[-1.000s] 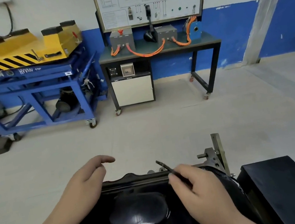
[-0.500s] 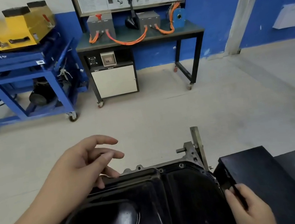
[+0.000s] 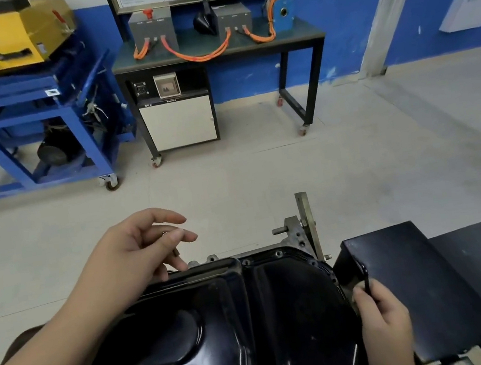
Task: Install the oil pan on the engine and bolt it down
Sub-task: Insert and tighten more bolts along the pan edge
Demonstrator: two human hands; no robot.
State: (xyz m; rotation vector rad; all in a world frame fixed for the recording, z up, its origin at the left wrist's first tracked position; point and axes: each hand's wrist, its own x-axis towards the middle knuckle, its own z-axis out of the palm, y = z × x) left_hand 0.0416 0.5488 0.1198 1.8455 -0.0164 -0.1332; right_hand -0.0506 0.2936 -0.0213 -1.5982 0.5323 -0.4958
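Note:
The glossy black oil pan (image 3: 252, 320) lies on the grey engine flange (image 3: 293, 236), with bolt holes showing along its far rim. My left hand (image 3: 138, 252) hovers over the pan's far left rim and pinches a small bolt (image 3: 174, 247) between thumb and fingers. My right hand (image 3: 383, 326) is at the pan's right edge and grips a thin black wrench (image 3: 364, 276) that points up and away from me.
A black box-like stand (image 3: 417, 281) sits right beside the pan on the right. Across the bare floor stand a wheeled test bench with orange cables (image 3: 215, 53) and a blue cart carrying yellow equipment (image 3: 20, 98).
My right hand carried the wrench from the pan's far rim to its right edge. My left hand lifted off the pan's left side and now shows a bolt in its fingers.

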